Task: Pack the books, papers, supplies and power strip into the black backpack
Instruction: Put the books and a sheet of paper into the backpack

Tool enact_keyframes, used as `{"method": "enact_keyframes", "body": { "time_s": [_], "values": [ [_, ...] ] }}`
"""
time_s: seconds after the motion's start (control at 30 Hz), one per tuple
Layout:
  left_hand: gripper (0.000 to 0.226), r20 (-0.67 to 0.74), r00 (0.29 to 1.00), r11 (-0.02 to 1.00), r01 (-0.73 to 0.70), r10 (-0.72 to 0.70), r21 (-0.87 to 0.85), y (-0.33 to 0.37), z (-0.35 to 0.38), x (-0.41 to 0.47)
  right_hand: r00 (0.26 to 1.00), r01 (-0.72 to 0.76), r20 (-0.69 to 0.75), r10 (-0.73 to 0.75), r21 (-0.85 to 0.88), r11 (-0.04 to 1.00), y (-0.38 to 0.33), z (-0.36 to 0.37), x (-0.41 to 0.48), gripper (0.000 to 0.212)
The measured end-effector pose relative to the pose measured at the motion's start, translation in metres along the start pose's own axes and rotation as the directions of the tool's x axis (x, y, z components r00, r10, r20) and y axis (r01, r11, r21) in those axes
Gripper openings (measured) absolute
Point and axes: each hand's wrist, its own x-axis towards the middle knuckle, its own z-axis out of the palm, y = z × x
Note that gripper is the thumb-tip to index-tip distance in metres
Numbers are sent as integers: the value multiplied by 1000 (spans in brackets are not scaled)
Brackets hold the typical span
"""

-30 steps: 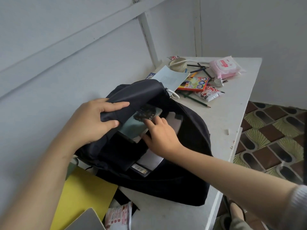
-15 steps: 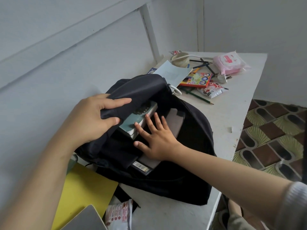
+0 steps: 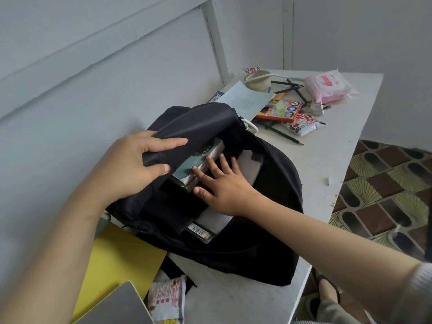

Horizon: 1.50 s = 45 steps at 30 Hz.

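While your left hand (image 3: pixel 140 169) gripped the flap of the black fabric backpack (image 3: pixel 268 242) on the white table (image 3: pixel 327 160), your right hand (image 3: pixel 225 187) pressed spread fingers against the teal-covered book (image 3: pixel 198 163) inside. Cover lettering unreadable; barcode sticker (image 3: pixel 198 230) showed below.

white table (image 3: pixel 327 160), black backpack (image 3: pixel 268 218), scattered supplies (image 3: pixel 289 108)

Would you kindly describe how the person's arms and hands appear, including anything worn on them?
Both forearms are bare. Neither the left hand nor the right hand shows a ring, watch or bracelet, and the visible nails look short and unpainted. The only clothing in view is a light grey sleeve high on the right arm, at the picture's right edge.
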Motion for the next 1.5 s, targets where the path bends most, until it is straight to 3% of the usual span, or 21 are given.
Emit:
{"method": "enact_keyframes", "body": {
  "time_s": [0.17, 0.3, 0.43, 0.53, 0.6, 0.73, 0.93, 1.07, 1.13, 1.27, 1.5],
  "values": [
    [61, 47, 999, 999, 16, -14, -39, -5, 14, -1, 997, 77, -12, -77, 275, 958, 14, -24, -23, 52],
    [65, 85, 995, 998, 58, -56, -27, -17, 27, -1, 977, 144, -199, -73, 370, 918, 39, -34, -45, 41],
    [47, 13, 999, 998, 47, -48, 49, -20, 49, 7, 940, 172, -340, 18, 521, 836, 71, -45, -57, 29],
    [8, -171, 978, 959, 69, -120, -275, -22, 62, 27, 937, 144, -333, 107, 647, 749, 98, -65, -51, 21],
    [5, -278, 942, 907, 60, -190, -418, -23, 68, 48, 927, 123, -334, 170, 699, 704, 117, -81, -39, 20],
    [15, -301, 924, 922, 117, -238, -370, -19, 83, 105, 879, 83, -393, 269, 683, 726, 159, -104, 10, 19],
    [15, -48, 946, 937, 308, -320, -166, -35, 100, 190, 955, -66, -235, 180, 425, 903, 216, -128, 110, 29],
    [8, -118, 952, 924, 305, -284, 233, -53, 112, 229, 984, -106, -114, 137, 249, 963, 238, -133, 162, 31],
    [9, -32, 936, 889, 345, -352, 300, -58, 115, 242, 990, -112, -58, 125, 196, 974, 243, -133, 181, 31],
    [12, 82, 896, 882, 408, -437, 238, -64, 119, 258, 989, -115, -54, 138, 302, 946, 244, -133, 203, 28],
    [37, -132, 894, 896, 400, -428, -194, -54, 100, 256, 963, 7, -231, 142, 545, 838, 247, -142, 196, 23]
  ]
}}
